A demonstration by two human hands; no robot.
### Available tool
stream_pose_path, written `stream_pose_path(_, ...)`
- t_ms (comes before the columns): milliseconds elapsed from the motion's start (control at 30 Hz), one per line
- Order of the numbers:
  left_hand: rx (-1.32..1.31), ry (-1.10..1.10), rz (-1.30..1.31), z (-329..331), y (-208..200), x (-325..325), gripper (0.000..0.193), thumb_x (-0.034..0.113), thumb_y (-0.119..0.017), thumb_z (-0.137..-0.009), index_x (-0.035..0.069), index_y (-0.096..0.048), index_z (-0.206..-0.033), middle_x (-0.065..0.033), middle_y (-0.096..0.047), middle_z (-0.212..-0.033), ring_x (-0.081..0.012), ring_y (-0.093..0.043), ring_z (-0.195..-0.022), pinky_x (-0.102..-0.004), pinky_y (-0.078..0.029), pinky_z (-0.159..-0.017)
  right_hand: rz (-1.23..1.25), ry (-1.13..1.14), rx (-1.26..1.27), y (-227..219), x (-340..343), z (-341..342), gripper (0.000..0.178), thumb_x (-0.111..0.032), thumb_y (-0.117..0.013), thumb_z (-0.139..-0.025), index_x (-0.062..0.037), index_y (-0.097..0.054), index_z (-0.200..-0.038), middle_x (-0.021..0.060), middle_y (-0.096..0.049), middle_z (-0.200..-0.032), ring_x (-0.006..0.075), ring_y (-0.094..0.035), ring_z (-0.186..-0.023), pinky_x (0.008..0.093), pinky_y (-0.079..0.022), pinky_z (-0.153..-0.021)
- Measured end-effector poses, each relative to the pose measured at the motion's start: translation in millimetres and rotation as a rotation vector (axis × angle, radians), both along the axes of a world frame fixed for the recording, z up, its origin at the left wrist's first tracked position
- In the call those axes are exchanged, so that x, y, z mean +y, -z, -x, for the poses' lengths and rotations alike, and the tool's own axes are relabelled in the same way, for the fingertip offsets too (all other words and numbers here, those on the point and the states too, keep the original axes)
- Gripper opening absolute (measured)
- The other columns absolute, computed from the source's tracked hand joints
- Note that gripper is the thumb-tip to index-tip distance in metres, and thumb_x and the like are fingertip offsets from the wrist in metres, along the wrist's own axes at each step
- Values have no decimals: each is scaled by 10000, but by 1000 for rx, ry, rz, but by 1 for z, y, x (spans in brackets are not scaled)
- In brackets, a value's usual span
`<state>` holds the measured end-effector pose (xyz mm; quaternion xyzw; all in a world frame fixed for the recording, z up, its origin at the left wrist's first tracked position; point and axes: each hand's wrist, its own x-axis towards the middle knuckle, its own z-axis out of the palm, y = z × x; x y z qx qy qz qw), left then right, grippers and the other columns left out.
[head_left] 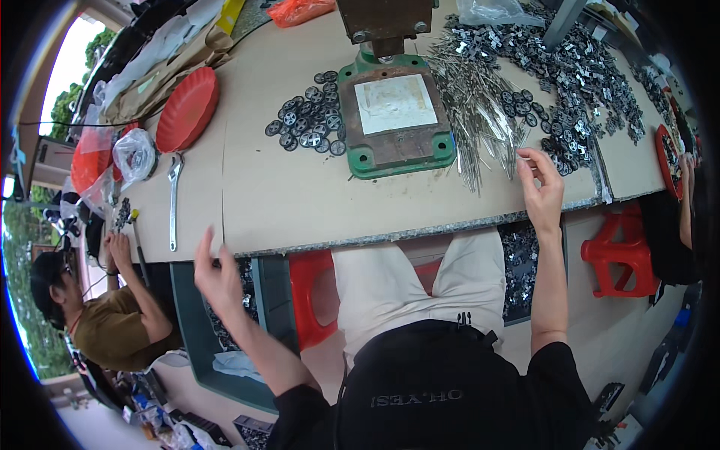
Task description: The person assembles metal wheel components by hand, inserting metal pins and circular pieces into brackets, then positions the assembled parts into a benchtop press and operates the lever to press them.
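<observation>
My left hand (218,279) hovers off the table's front edge, index finger and thumb apart, with nothing seen in it. At the right, my right hand (543,193) has thumb and fingertips close together at the near edge of a heap of thin metal pins (472,105); whatever they pinch is too small to make out. Beside that hand lie round black wheel-like parts (566,146), and another pile of them (309,116) sits left of the press. Between the piles stands a green press base (396,112) with a pale plate on top, under a dark press head (386,19).
Small black and metal parts (592,75) spread over the far right. An adjustable wrench (174,202) and a red dish (188,109) lie left. A co-worker (112,315) sits at the left; another person's arm (686,199) shows far right. Below the tabletop are a green-grey bin (196,341) and red stools (622,247).
</observation>
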<state>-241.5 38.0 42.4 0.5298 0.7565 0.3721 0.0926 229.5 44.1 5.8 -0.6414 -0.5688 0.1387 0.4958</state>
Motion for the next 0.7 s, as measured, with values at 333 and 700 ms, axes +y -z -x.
stream_pose_path(333, 74, 357, -44, -69, 54, 161, 369, 111, -700, -742, 29, -621, -1093, -135, -649, -901, -213, -623, -781, -305, -486, -699, 48, 16, -36, -17, 10, -8, 141, -67, -605, -807, -21, -631, -937, 73, -614, -846, 135, -565, -664, 243, -442, -575)
stream_pose_path(700, -374, 402, 81, -64, 57, 161, 306, 96, -671, -790, 1, -605, -1074, -26, -602, -865, -99, -543, -751, -226, -438, -695, 301, -168, -260, -17, 34, -14, 122, -63, -621, -746, 25, -613, -831, 132, -614, -753, 211, -585, -644, 324, -454, -610)
